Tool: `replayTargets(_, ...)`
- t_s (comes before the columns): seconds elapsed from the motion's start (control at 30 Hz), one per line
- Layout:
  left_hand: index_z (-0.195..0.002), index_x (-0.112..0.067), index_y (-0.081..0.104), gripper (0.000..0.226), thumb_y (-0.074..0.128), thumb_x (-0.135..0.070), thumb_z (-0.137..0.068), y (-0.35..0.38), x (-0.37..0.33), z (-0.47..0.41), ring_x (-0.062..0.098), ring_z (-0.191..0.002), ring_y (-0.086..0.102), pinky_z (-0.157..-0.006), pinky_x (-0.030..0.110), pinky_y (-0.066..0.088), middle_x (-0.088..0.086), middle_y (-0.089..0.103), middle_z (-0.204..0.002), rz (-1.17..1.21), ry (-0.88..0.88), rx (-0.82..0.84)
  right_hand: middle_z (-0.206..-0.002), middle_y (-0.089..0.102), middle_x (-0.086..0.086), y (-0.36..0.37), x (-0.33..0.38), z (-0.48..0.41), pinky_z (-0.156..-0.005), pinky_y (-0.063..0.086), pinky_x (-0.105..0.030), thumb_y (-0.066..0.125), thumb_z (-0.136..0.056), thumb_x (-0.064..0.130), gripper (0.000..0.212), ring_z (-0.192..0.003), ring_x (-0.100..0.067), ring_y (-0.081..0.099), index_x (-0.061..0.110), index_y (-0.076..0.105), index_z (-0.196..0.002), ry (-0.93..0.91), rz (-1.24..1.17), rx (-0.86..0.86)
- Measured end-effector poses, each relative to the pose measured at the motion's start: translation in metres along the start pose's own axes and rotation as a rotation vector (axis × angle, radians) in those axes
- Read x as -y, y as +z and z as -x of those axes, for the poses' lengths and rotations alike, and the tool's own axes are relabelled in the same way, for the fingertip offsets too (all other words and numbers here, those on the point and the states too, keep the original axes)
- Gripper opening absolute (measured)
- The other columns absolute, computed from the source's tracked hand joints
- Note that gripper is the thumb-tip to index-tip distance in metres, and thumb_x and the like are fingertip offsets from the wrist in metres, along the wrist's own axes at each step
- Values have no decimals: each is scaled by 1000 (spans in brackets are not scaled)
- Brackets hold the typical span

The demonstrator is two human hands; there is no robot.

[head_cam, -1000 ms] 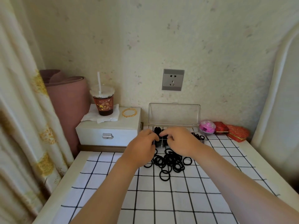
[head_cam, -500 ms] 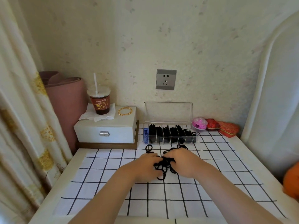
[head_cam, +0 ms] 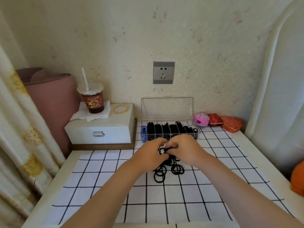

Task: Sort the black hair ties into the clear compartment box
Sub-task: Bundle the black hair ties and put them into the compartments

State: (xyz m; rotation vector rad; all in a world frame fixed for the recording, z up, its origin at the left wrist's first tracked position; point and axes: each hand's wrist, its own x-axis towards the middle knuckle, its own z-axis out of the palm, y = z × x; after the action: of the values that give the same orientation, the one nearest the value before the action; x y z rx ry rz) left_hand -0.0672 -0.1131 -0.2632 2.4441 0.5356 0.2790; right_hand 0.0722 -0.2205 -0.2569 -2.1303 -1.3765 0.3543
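In the head view, we see both hands back at the loose pile. A second ago they were up at the clear compartment box (head_cam: 167, 120), pushing a bunch into one of its slots. Half a second ago they had dropped onto the heap in the middle of the checked cloth (head_cam: 102, 178). Now they have lifted a little towards the far edge of the desk (head_cam: 238, 139), and a few strands hang between them.

The left hand (head_cam: 150, 153) has its thumb and forefinger curled in and nipping a loop. The right hand (head_cam: 184, 150) is curled the same way, clamped on the strands it shares with the left. We cannot tell how many loops are in that pinch, because the knuckles cover most of it.

The remaining black hair ties (head_cam: 167, 170) lie just under and in front of both wrists, a small tangle near the middle of the cloth, well short of the box. The box sits against the far edge with its lid (head_cam: 167, 108) standing open. Most slots are packed dark, and the leftmost holds something blue.

We read this as one load delivered and the next being gathered. The heap looks thin beside the filled slots, so we judge the sorting to be well along. The pinched loops seem snagged on their neighbours, so they may drag extra ties up with them.
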Motion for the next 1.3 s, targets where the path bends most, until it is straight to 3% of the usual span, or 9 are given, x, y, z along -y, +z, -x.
replayTargets(0.13,-123,-30,63,35,69,-26,-89,-2,-5,-7,3,-91,61,-80,19,43,-15,67,-101,188,-30,-44,-84,77,5,0,4,-1,-76,58,-26,77,-82,11,19,-79,-8,72,29,77,-89,52,-291,-75)
replayTargets(0.23,-105,-34,73,20,72,-28,-87,-8,-4,-9,11,-84,67,-78,28,53,-7,74,-87,208,-82,-108,-81,76,-2,-4,10,2,-65,60,-29,77,-83,8,16,-67,-14,69,21,75,-92,126,-510,-96)
replayTargets(0.33,-91,-29,74,6,70,-31,-88,-13,-3,-9,19,-79,69,-78,33,55,-1,73,-79,268,-150,-136,-92,75,-7,-11,14,5,-72,62,-33,75,-85,7,23,-73,-21,70,14,71,-106,182,-650,-54)
replayTargets(0.4,-86,-24,72,10,67,-32,-90,-16,-2,-8,14,-68,63,-69,29,51,-3,66,-70,237,-189,-129,-102,73,-7,-14,9,4,-76,62,-34,73,-87,6,29,-86,-19,73,14,69,-115,196,-686,-27)
replayTargets(0.53,-87,-18,67,18,59,-33,-95,-19,5,-7,11,-68,55,-66,24,45,-3,60,-73,168,-266,-10,-104,70,11,-19,-7,1,-91,57,-31,68,-89,16,27,-96,-4,67,25,70,-114,148,-273,-68)
replayTargets(0.7,-90,-11,67,26,54,-32,-97,-21,14,-6,14,-67,52,-67,28,44,1,59,-75,71,-298,95,-108,72,9,-19,-10,12,-87,48,-17,62,-94,18,20,-98,-3,64,23,73,-110,49,52,53)
replayTargets(0.93,-89,-29,63,6,63,-34,-92,-30,15,-2,8,-74,59,-66,24,46,-9,64,-80,16,-224,14,-112,69,3,7,6,9,-91,51,-34,54,-99,27,24,-104,-17,64,22,72,-115,-64,246,114)
replayTargets(1.1,-84,-23,67,19,60,-38,-92,-30,16,4,15,-73,61,-73,35,53,2,69,-81,9,-267,47,-81,59,-4,16,15,-2,-74,55,-40,63,-91,37,30,-81,-28,63,11,66,-76,24,460,241)
replayTargets(1.3,-90,-10,67,22,53,-27,-92,-32,11,3,17,-78,61,-72,29,48,3,62,-83,197,-395,74,-88,73,-5,11,10,-3,-79,57,-39,67,-90,34,20,-82,-23,67,16,74,-86,74,353,250)
